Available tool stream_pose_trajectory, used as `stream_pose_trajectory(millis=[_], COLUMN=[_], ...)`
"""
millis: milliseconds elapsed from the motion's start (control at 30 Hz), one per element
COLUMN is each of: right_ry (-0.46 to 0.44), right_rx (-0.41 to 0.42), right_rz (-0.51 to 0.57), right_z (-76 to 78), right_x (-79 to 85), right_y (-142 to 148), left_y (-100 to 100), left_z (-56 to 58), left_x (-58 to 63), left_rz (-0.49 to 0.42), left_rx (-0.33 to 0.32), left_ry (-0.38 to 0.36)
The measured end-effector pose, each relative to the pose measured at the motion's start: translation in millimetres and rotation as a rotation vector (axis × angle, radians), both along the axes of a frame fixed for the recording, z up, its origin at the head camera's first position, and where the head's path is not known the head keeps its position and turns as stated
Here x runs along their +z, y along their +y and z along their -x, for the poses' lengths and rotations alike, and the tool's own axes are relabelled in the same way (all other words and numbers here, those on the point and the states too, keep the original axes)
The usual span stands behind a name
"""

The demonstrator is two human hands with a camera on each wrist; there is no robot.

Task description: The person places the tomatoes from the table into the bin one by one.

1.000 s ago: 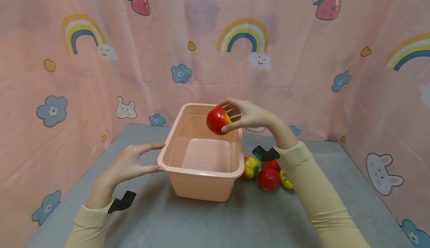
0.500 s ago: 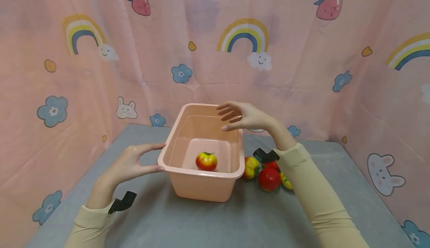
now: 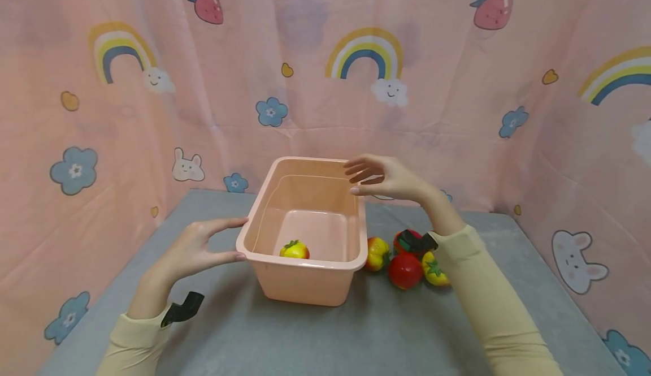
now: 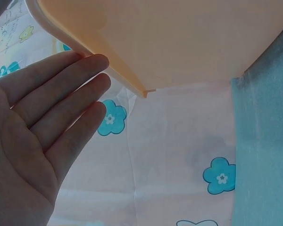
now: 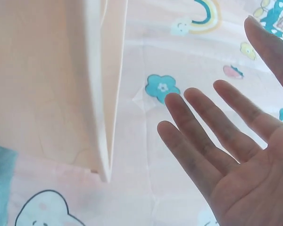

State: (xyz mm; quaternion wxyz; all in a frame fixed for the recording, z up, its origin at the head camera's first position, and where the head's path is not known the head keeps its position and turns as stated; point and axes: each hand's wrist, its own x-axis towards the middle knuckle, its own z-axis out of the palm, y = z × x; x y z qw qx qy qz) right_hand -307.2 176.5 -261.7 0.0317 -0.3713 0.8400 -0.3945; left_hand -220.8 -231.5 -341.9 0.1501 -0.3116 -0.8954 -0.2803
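Observation:
A peach plastic basin [image 3: 305,263] stands on the grey table. Inside, near its front wall, lies a round yellow-and-red toy fruit [image 3: 294,250] with a green calyx, tomato-like, its lower part hidden by the rim. My left hand [image 3: 195,249] touches the basin's left rim with thumb and fingertips; in the left wrist view the fingers [image 4: 68,101] are straight against the edge. Over the far right rim my right hand [image 3: 383,178] hovers with nothing in it. The right wrist view has its fingers [image 5: 203,132] spread beside the basin wall [image 5: 42,80].
Right of the basin several toy fruits sit close together: a yellow-red ribbed one [image 3: 377,254], a glossy red one [image 3: 405,271] and a yellow one with green leaves [image 3: 434,269]. Another red one is partly behind the black wrist camera [image 3: 417,242]. A pink patterned curtain [image 3: 315,104] encloses the table.
My right hand has let go of the toy fruit over the basin and moved slightly right. The fruit has dropped in and rolled left. The left hand has stayed at the rim.

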Motion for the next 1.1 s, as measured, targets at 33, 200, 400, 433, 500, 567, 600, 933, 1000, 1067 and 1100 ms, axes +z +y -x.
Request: stream_pose_trajectory(millis=[33,200,400,433,500,567,600,933,1000,1067,1100], right_ry=[-0.002,0.000,-0.011,-0.013,-0.023,-0.033,-0.035,-0.012,-0.003,0.002,-0.002], right_rx=[-0.004,-0.033,-0.061,-0.069,-0.087,-0.106,-0.119,-0.194,-0.216,-0.238,-0.248], right_rz=[0.006,0.017,0.036,0.034,0.035,0.030,0.024,0.034,0.027,0.017,0.015], right_z=[-0.6,-2.9,-8.4,-9.2,-11.1,-12.6,-13.6,-23.9,-26.5,-29.3,-30.8], right_x=[-1.1,-7.4,-14.6,-16.1,-19.0,-22.0,-23.6,-40.3,-43.8,-47.6,-49.5], right_y=[2,14,29,31,36,41,44,70,77,83,86], left_y=[0,0,1,1,0,0,-1,-1,-1,-1,0], left_z=[0.1,1.0,1.5,1.7,1.9,2.0,1.8,0.6,1.0,1.5,1.7], left_x=[-0.2,-1.2,-0.8,-0.8,-1.0,-1.5,-1.7,-2.1,-2.3,-2.4,-2.6], left_rz=[0.002,0.007,0.007,0.006,0.005,0.005,0.005,-0.007,-0.007,-0.002,0.000], left_rx=[0.001,-0.001,-0.007,-0.009,-0.010,-0.011,-0.013,-0.004,-0.005,-0.004,-0.004], left_ry=[0.006,0.030,0.035,0.037,0.038,0.039,0.038,0.013,0.014,0.021,0.025])
